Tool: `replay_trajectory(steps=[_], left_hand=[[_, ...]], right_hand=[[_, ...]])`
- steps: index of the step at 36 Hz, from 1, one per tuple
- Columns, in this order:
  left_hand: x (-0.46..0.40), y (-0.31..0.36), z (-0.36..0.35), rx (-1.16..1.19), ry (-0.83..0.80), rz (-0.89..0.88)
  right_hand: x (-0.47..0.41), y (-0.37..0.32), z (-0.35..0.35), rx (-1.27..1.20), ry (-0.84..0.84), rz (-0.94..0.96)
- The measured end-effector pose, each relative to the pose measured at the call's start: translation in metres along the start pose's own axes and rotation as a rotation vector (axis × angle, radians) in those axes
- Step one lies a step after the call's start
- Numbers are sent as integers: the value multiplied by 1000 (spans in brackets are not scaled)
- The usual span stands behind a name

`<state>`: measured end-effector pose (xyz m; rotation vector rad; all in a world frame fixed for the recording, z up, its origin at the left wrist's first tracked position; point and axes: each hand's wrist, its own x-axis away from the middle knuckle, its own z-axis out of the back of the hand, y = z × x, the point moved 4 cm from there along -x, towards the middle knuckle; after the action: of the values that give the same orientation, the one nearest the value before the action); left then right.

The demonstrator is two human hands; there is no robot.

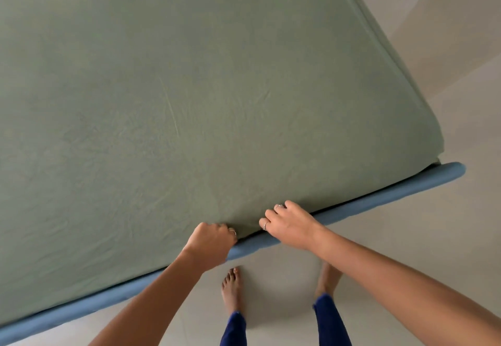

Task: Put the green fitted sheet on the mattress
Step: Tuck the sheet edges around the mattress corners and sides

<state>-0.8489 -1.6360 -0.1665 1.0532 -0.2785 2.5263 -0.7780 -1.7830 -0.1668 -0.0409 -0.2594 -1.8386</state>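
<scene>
The green fitted sheet (pixel 189 101) lies spread over the whole top of the mattress, with light creases near the front. The mattress itself is hidden under it. At the near edge my left hand (pixel 210 241) is closed into a fist on the sheet's edge. My right hand (pixel 290 226) sits just to its right, fingers curled down over the same edge, where the sheet meets the blue bed frame (pixel 379 199). A small fold of sheet bulges between the two hands.
The blue padded frame runs along the near side of the bed to the right corner (pixel 458 170). Pale tiled floor (pixel 406 237) lies in front and to the right. My bare feet (pixel 230 286) stand close to the frame.
</scene>
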Motion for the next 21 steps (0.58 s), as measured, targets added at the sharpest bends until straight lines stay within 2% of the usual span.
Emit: replay_trajectory(steps=[5,9,12,18,21], left_hand=[[-27,24,36,35,237,-26],[-56,45,62,59,336,14],[-64,53,70,109,303,36],[-66,56,74,76,279,10],[-62,58,80,48,184,-28]], right_hand=[[30,43,-10,12,-19,-12],[59,91,-11,48,-77,-35],[67,107,-14,37,-102,-8],[71,94,-26,66,-85,0],[74,93,-23,53,-19,-21]])
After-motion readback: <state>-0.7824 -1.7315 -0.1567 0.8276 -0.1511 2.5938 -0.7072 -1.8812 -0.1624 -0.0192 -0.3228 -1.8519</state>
